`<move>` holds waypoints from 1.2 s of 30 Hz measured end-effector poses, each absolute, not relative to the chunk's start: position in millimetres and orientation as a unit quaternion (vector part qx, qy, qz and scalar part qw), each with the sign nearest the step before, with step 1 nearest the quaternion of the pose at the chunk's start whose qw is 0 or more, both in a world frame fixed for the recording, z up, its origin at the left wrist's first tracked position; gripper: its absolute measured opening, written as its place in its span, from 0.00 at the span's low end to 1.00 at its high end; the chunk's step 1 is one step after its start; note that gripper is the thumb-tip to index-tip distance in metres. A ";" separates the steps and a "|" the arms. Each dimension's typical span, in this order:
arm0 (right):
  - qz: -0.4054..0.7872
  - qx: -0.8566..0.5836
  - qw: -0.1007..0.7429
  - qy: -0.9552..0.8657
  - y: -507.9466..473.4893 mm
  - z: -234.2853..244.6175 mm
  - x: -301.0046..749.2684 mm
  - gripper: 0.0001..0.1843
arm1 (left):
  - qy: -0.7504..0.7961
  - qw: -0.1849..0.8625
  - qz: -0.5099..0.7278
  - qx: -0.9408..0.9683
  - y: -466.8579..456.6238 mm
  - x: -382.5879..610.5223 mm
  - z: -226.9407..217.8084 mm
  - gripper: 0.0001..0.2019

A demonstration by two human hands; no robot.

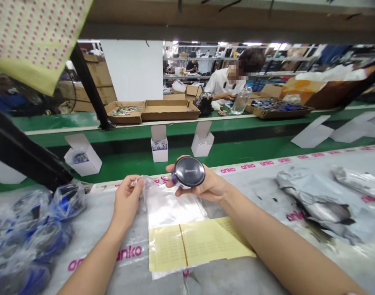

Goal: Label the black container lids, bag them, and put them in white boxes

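Observation:
My right hand [210, 184] is closed around a round item with a glossy black disc face [189, 172] and a blue-purple side; its exact kind does not show. My left hand [127, 200] pinches the edge of a clear plastic bag [147, 184] between thumb and fingers, left of the round item. Below both hands lies a stack of clear bags [171, 205], with a yellow printed sheet [202, 241] over its near part. At the left edge several blue items in clear bags [36, 233] are heaped together.
Open white boxes [159, 149] stand on the green conveyor [132, 157] beyond the table. Crumpled grey plastic [316, 205] lies at right. A black post [19, 143] slants at left. Across the line, a person [224, 82] works behind cardboard trays [170, 110] and a clear bottle [241, 100].

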State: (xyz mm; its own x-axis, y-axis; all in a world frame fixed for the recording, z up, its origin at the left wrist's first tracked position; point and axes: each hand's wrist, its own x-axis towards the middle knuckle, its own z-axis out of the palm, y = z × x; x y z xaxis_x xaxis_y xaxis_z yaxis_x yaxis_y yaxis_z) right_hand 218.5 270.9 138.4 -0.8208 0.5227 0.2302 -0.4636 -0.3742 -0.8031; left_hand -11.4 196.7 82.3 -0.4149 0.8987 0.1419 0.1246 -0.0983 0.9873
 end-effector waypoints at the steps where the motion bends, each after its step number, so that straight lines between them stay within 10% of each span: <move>1: 0.829 -0.031 0.300 -0.471 272.5 138.8 219.6 0.36 | 0.589 0.322 0.603 0.432 196.8 -11.6 82.1 0.22; 13: 0.919 0.028 0.151 -0.363 282.5 103.4 217.8 0.27 | 0.549 0.193 0.609 0.539 187.1 -6.2 84.2 0.14; 23: 0.931 -0.059 0.001 -0.359 273.3 94.7 199.0 0.31 | 0.435 0.209 0.517 0.707 174.5 21.2 101.5 0.36; 36: 0.911 -0.164 0.071 -0.372 268.3 88.1 194.6 0.35 | 0.377 0.224 0.513 0.738 185.8 12.9 84.6 0.29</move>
